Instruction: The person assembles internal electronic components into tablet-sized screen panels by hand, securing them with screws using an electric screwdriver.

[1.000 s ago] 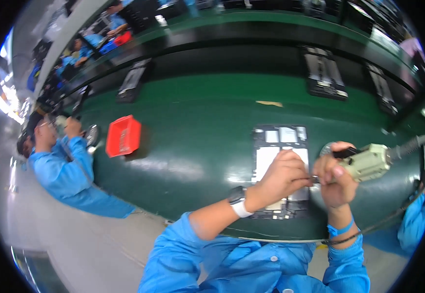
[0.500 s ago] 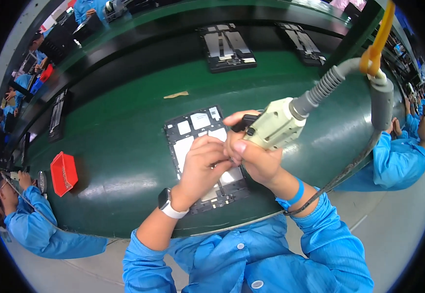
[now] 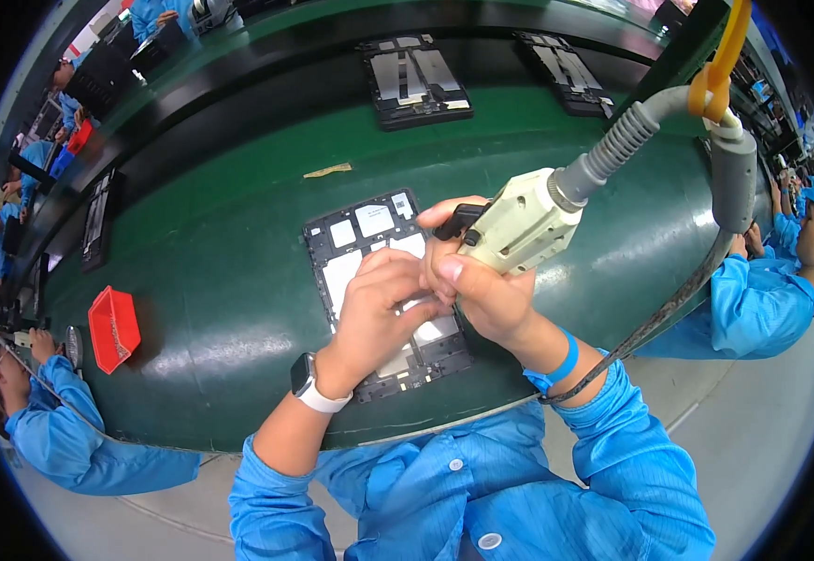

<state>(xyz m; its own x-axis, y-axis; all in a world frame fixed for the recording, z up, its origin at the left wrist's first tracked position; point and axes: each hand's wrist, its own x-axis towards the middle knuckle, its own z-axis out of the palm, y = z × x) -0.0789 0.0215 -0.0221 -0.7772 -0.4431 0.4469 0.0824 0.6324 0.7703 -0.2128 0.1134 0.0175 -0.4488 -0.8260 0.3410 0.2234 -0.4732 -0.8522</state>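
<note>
My right hand (image 3: 486, 292) is closed around a cream-coloured electric screwdriver (image 3: 526, 222) with a black lever. The screwdriver slants, its corded end up to the right; its tip is hidden behind my fingers. Beneath both hands lies an opened tablet (image 3: 339, 276), a black frame with silvery plates, flat on the green bench. Over its middle, my left hand (image 3: 377, 304) has its fingers bent and pressed together, with the thumb reaching toward my right fingers. Whatever is between those fingertips is too small or hidden to make out.
A red bin (image 3: 100, 323) with small metal parts stands at left. More opened tablets (image 3: 416, 82) (image 3: 564, 75) (image 3: 98, 222) lie at the back and far left. A tan strip (image 3: 329, 170) rests beyond my tablet. A grey cable (image 3: 678, 304) hangs at right. Co-workers (image 3: 75, 421) (image 3: 762, 304) sit either side.
The whole view has shifted slightly, so the bench things appear a little farther left and up. My left thumb has straightened beside my right fingers. The screwdriver stays in my right hand.
</note>
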